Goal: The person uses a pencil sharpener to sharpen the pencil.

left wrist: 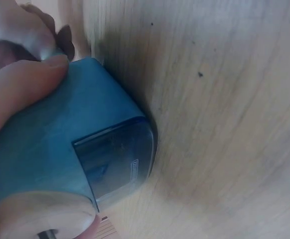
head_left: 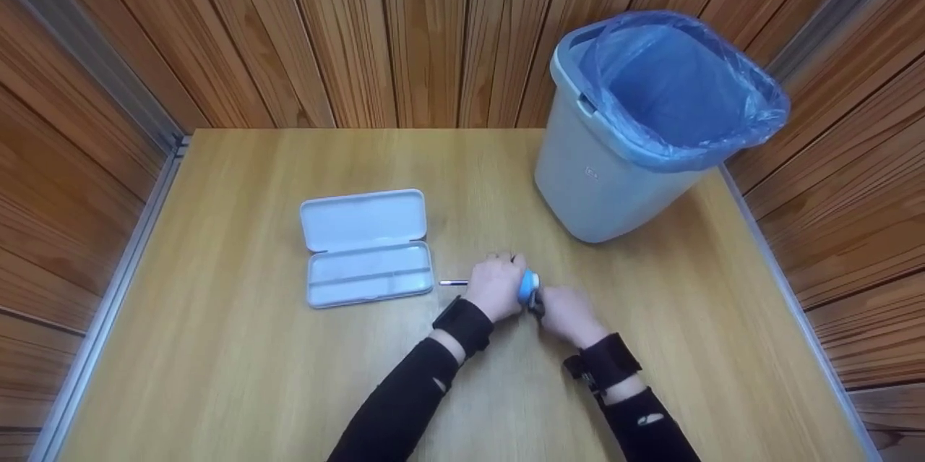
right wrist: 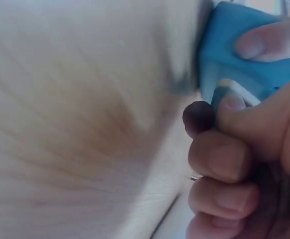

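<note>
A blue hand-crank pencil sharpener [head_left: 526, 287] lies on the table, mostly covered by my left hand [head_left: 497, 284], which grips its body. In the left wrist view its dark see-through shavings drawer [left wrist: 117, 162] and cream round face [left wrist: 43, 214] show. A pencil [head_left: 454, 282] sticks out of that face toward the left; its tip is hidden inside. On the other side my right hand [head_left: 571, 314] holds the sharpener's crank, fingers curled round it. The crank's dark knob [right wrist: 199, 118] shows in the right wrist view.
An open, light-coloured pencil case [head_left: 370, 277] with a long divider lies left of the pencil. At the back right stands a grey bin [head_left: 600, 187] lined with a blue plastic bag [head_left: 672, 93]. Wooden panels [head_left: 419, 35] enclose the table. Small dark specks [left wrist: 200, 74] dot the tabletop.
</note>
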A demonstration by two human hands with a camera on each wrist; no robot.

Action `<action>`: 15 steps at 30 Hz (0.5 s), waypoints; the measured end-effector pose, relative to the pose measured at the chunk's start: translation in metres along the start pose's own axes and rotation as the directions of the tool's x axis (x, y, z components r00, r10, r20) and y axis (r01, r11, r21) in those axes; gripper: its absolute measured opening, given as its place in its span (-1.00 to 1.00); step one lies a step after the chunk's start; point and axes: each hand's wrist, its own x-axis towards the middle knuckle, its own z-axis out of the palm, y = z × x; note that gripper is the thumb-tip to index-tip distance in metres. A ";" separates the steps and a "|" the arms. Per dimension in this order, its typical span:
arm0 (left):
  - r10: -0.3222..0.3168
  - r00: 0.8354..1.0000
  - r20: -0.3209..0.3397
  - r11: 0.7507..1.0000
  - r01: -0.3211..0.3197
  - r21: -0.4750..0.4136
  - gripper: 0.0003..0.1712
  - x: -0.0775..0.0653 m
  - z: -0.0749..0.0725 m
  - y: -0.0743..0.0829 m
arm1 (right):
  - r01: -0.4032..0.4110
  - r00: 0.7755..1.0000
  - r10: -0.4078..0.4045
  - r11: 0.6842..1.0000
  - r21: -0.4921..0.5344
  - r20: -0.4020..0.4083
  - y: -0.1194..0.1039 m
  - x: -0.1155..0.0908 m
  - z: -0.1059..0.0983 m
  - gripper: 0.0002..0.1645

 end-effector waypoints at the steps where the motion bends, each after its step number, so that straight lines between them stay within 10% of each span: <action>1: -0.001 1.000 0.002 1.000 0.001 -0.004 -0.43 0.000 0.000 0.000 | -0.004 1.000 0.004 1.000 0.002 0.006 -0.001 -0.003 -0.001 -0.86; 15: 0.007 0.999 0.051 1.000 -0.006 -0.012 -0.44 0.001 -0.004 0.002 | 0.017 0.999 -0.017 1.000 0.001 -0.050 -0.009 -0.028 -0.028 -0.91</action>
